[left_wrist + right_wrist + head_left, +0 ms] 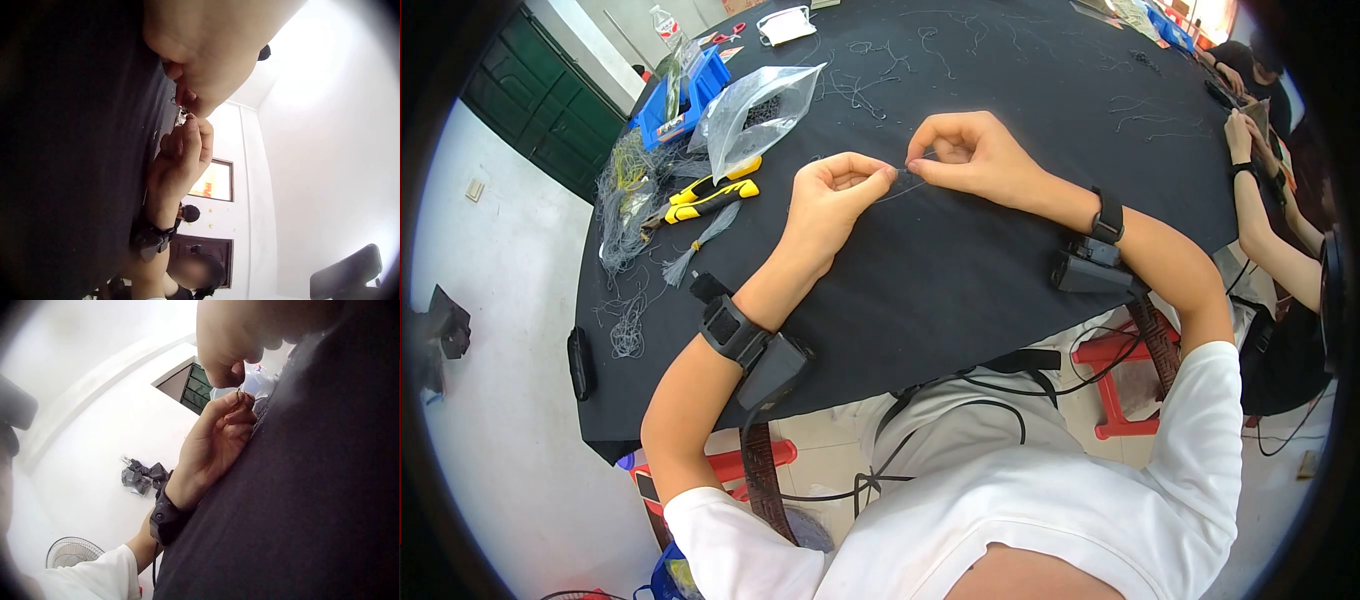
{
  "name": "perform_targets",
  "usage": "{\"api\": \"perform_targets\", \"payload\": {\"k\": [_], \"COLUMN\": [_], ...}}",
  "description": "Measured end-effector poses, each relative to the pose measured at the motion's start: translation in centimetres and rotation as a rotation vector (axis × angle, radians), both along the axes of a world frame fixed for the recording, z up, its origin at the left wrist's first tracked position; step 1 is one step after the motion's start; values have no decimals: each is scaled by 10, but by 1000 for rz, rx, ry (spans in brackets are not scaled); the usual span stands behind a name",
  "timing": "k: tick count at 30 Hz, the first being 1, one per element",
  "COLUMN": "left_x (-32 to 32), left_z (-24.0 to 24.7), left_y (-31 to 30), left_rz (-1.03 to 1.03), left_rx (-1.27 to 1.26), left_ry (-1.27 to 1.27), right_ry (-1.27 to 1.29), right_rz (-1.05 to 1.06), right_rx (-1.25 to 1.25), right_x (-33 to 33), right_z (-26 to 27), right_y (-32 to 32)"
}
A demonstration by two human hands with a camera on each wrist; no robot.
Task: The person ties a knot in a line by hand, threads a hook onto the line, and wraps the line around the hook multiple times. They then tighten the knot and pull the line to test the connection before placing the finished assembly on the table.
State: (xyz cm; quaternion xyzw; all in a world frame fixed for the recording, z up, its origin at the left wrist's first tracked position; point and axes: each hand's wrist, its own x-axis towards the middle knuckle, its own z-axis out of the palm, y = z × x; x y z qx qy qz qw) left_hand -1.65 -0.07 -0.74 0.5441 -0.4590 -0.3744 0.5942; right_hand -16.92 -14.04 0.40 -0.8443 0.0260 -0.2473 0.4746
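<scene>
Black cloth [960,280] — fingers [924,137] pinch strand [902,191]

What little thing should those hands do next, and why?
Maybe ease the right hand gently away from the left hand: they pinch close together, with a thin strand showing by them, so a small pull might tighten it.

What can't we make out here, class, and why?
Head: the ends of the thin strand, too fine to trace.
Head: the dark mass seen through the clear bag, blurred by plastic.
Left wrist: some fingers of the left hand, behind the hand itself.
Right wrist: part of the right hand, cut off by the top edge.
</scene>
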Motion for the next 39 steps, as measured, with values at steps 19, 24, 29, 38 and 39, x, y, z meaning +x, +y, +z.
{"api": "perform_targets", "payload": {"k": [19, 24, 29, 38, 39], "left_x": [-1, -3, -2, -3, -3], "left_z": [2, 4, 3, 4, 4], "left_y": [1, 1, 1, 2, 2], "left_rz": [-8, 20, 1, -47, -45], "left_rx": [21, -12, 20, 21, 21], "left_ry": [-69, -44, -48, -63, -62], "right_ry": [-21, -6, -12, -6, 8], "right_rz": [-56, -19, -1, -62, -57], "right_rx": [1, 4, 12, 16, 23], "right_x": [-2, -2, -1, -1, -1], "right_z": [4, 1, 1, 3, 2], "right_y": [1, 1, 1, 1, 1]}}
